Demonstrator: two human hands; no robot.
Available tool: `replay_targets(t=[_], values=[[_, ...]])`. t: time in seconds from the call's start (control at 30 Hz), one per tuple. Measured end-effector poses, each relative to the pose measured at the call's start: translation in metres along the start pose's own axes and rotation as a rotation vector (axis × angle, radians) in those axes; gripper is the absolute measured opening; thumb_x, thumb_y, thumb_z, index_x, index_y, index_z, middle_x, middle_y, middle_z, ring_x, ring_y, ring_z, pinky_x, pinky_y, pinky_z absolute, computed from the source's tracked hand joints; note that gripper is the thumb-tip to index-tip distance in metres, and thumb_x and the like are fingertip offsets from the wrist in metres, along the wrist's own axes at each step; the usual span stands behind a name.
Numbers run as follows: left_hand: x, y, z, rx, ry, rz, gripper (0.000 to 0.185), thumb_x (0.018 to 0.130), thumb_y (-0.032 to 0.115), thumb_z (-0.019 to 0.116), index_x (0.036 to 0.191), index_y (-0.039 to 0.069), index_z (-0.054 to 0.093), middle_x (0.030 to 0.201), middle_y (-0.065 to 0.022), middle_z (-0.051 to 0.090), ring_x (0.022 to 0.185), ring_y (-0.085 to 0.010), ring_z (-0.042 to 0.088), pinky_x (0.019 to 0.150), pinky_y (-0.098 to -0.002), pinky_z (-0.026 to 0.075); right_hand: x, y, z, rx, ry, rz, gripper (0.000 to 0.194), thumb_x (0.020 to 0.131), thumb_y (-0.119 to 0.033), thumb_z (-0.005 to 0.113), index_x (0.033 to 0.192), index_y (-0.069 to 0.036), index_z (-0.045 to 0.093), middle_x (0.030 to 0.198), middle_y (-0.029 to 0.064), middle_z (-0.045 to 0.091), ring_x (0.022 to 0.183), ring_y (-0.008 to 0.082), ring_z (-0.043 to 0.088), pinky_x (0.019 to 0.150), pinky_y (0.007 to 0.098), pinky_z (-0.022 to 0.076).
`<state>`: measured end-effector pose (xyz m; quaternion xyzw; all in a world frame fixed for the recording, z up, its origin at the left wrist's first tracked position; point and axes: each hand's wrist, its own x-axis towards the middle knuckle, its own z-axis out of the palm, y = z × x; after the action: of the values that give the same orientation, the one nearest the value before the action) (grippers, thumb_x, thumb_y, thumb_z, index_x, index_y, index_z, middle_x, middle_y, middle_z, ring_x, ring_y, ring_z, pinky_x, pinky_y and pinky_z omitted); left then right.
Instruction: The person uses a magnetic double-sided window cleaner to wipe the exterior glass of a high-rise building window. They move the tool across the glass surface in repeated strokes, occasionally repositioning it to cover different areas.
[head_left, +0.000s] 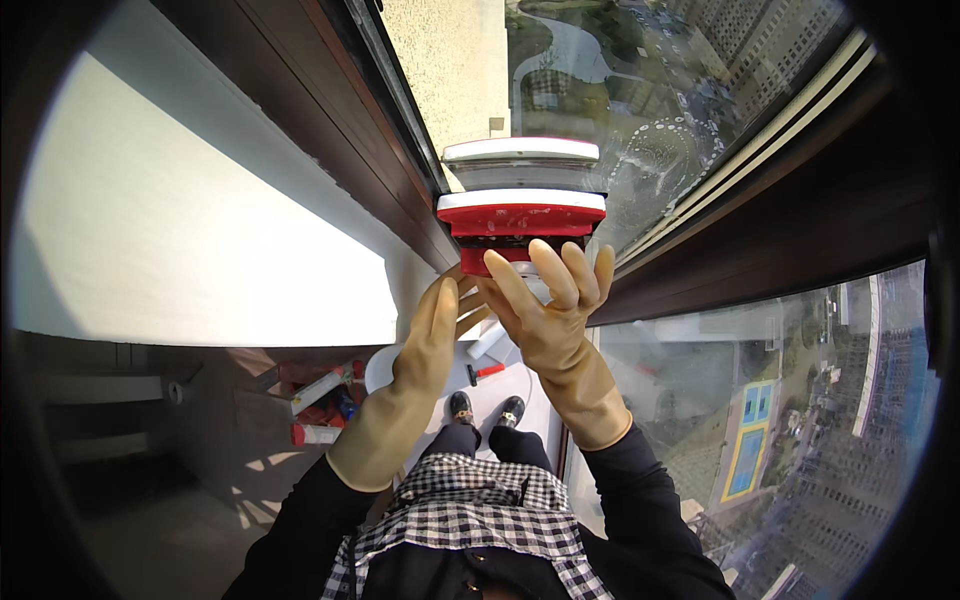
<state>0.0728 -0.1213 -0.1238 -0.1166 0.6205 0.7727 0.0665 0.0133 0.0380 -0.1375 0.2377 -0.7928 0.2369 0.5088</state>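
Observation:
A red and white magnetic window cleaner (521, 217) sits against the window pane (570, 97). A matching white-edged shape (521, 151) shows beyond it at the glass; I cannot tell whether it is an outer half or a reflection. My right hand (559, 322), in a tan rubber glove, is raised just below the cleaner, fingers spread, their tips overlapping its lower red part. Contact there is unclear. My left hand (427, 345), gloved alike, is at the lower left of the cleaner. Its fingers extend partly behind my right hand, with nothing visible in its grasp.
Soapy marks (667, 150) streak the pane. Dark brown window frame (780, 187) borders the glass on the right. Below, a small red-handled tool (487, 370) lies near my black shoes (462, 407). Red and white items (319, 409) are piled at the lower left.

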Motion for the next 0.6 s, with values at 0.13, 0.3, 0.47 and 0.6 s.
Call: replay_targets(t=[0.13,0.3,0.47,0.6], values=[[0.034,0.005,0.010,0.058,0.153,-0.015,0.058,0.114,0.053,0.039,0.147,0.007,0.052,0.132,-0.0111,0.061,0.117,-0.0202,0.064,0.103,-0.0347,0.056,-0.018,-0.005,0.042,-0.034,0.126,0.061,0.029,0.089,-0.042,0.077,0.118,-0.038,0.074,0.129,-0.0097,0.058,0.143,0.0210,0.036,0.125,0.0612,0.0241],[0.049,-0.016,0.005,-0.041,-0.014,0.011,0.057,0.115,0.049,0.039,0.147,0.003,0.049,0.132,-0.0150,0.061,0.118,-0.0224,0.063,0.108,-0.0370,0.051,-0.021,0.031,0.042,-0.137,0.148,-0.240,0.019,0.090,-0.035,0.071,0.108,-0.037,0.073,0.120,-0.0195,0.062,0.130,0.0096,0.047,0.116,0.0528,0.0340],[0.079,-0.034,0.026,-0.040,-0.274,0.007,0.054,0.113,0.044,0.041,0.144,0.002,0.053,0.127,-0.0144,0.063,0.115,-0.0228,0.064,0.104,-0.0385,0.051,0.007,0.073,0.018,-0.138,0.015,-0.620,0.008,0.092,-0.029,0.066,0.099,-0.025,0.066,0.112,-0.0167,0.063,0.121,0.0032,0.053,0.106,0.0390,0.0458],[0.088,-0.021,0.060,-0.138,-0.450,0.003,0.050,0.111,0.040,0.043,0.138,0.001,0.058,0.118,-0.0129,0.066,0.108,-0.0229,0.066,0.097,-0.0396,0.052,0.048,0.089,-0.014,-0.226,-0.134,-0.770,0.016,0.089,-0.031,0.074,0.100,-0.029,0.062,0.115,-0.0203,0.061,0.122,0.0002,0.052,0.111,0.0429,0.0422]])
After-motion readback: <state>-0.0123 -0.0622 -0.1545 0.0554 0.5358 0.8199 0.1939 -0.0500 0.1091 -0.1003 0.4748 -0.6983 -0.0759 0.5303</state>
